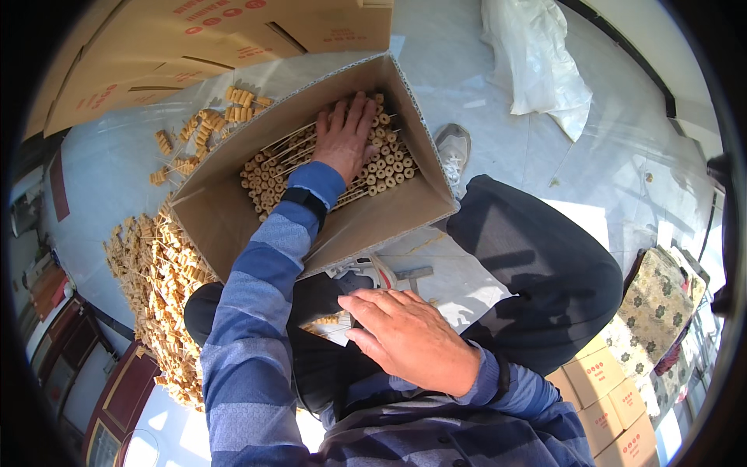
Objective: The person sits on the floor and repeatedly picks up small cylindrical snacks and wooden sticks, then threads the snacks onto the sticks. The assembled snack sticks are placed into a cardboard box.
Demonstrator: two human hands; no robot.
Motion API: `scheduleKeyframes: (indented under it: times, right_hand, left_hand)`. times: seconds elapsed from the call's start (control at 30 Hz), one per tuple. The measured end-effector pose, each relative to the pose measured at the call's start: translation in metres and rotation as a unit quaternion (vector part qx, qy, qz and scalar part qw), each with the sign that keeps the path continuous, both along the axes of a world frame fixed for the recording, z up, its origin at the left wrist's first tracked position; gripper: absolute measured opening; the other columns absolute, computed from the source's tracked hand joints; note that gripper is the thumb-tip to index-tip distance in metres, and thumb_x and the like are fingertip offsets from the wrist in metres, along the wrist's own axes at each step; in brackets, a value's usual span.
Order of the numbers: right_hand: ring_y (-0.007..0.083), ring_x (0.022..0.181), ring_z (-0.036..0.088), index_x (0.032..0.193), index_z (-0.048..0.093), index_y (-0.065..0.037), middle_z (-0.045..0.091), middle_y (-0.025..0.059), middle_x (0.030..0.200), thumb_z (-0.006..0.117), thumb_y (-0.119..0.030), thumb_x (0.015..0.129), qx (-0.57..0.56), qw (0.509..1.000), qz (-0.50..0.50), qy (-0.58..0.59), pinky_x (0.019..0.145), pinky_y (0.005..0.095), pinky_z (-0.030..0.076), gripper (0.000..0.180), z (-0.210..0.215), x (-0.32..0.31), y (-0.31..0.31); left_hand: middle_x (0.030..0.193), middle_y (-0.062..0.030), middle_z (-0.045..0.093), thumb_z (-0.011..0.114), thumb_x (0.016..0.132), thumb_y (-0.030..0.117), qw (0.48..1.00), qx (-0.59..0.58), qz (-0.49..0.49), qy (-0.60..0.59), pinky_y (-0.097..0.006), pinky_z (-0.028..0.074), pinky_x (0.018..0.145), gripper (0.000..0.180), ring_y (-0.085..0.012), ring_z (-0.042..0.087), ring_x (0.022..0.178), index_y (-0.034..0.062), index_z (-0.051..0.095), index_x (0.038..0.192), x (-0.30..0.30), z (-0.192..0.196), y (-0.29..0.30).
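Observation:
A deep open cardboard box (321, 261) stands in front of me. Inside lie many skewers (389, 159): thin sticks threaded with tan, ring-shaped pieces, packed in rows with round ends facing up or out. My left hand (342, 138) reaches into the box and rests on top of these skewers, fingers extended and somewhat apart; its thumb is mostly hidden. Over my lap, outside the box, my right hand (412, 335) hangs with fingers stretched and thumb apart, holding nothing visible.
A large heap of loose skewers (156, 272) lies left of the box, with smaller bunches (206, 128) beyond it. Flattened printed cartons (226, 35) lean at the far left. A white plastic bag (537, 62) lies far right; small cartons (603, 397) and patterned cloth (657, 300) are near right.

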State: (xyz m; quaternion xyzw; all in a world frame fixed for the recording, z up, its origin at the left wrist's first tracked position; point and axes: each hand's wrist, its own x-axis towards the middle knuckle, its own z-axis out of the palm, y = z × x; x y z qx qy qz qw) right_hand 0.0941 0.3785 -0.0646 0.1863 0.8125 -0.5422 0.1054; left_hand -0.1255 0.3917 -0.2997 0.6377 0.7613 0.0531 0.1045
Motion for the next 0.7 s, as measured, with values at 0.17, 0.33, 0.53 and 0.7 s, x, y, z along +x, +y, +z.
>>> scheduleKeyframes:
  times: [0.17, 0.33, 0.53, 0.7]
  right_hand:
    - [0.0337, 0.1, 0.065, 0.113, 0.063, 0.001, 0.068, 0.0175, 0.107, 0.061, -0.022, 0.096, 0.142, 0.98, 0.106, -0.088, 0.085, 0.0426, 0.051, 0.029, -0.015, -0.038, 0.04]
    - [0.034, 0.086, 0.069, 0.103, 0.064, 0.0, 0.07, 0.018, 0.093, 0.056, -0.024, 0.097, 0.152, 0.972, 0.148, -0.101, 0.072, 0.0445, 0.054, 0.026, -0.038, -0.068, 0.063]
    - [0.032, 0.087, 0.069, 0.101, 0.065, -0.004, 0.07, 0.0148, 0.089, 0.056, -0.027, 0.096, 0.29, 0.938, 0.135, -0.135, 0.077, 0.0446, 0.055, 0.025, -0.088, -0.075, 0.062]
    - [0.0346, 0.09, 0.068, 0.098, 0.065, -0.004, 0.069, 0.0159, 0.094, 0.054, -0.024, 0.096, 0.223, 0.966, 0.097, -0.084, 0.081, 0.0459, 0.054, 0.024, -0.115, -0.055, 0.048]
  left_hand:
    - [0.158, -0.0149, 0.03, 0.076, 0.082, 0.035, 1.0, -0.02, 0.004, -0.011, -0.059, 0.027, 0.113, 0.091, -0.0394, 0.033, 0.14, 0.0103, 0.027, 0.155, -0.002, 0.004, 0.002]
    - [0.153, -0.0155, 0.035, 0.08, 0.074, 0.033, 0.999, -0.022, 0.024, -0.014, -0.06, 0.027, 0.112, 0.1, -0.0383, 0.035, 0.138, 0.0165, 0.026, 0.156, -0.001, 0.007, 0.0]
    - [0.151, -0.0165, 0.035, 0.08, 0.07, 0.029, 0.999, 0.019, 0.051, -0.002, -0.06, 0.025, 0.112, 0.104, -0.0389, 0.035, 0.136, 0.019, 0.025, 0.157, 0.008, 0.007, 0.001]
    - [0.153, -0.0165, 0.036, 0.065, 0.082, 0.018, 0.994, 0.088, 0.036, 0.053, -0.062, 0.026, 0.112, 0.085, -0.0376, 0.039, 0.135, 0.0164, 0.026, 0.158, 0.014, -0.004, -0.009]
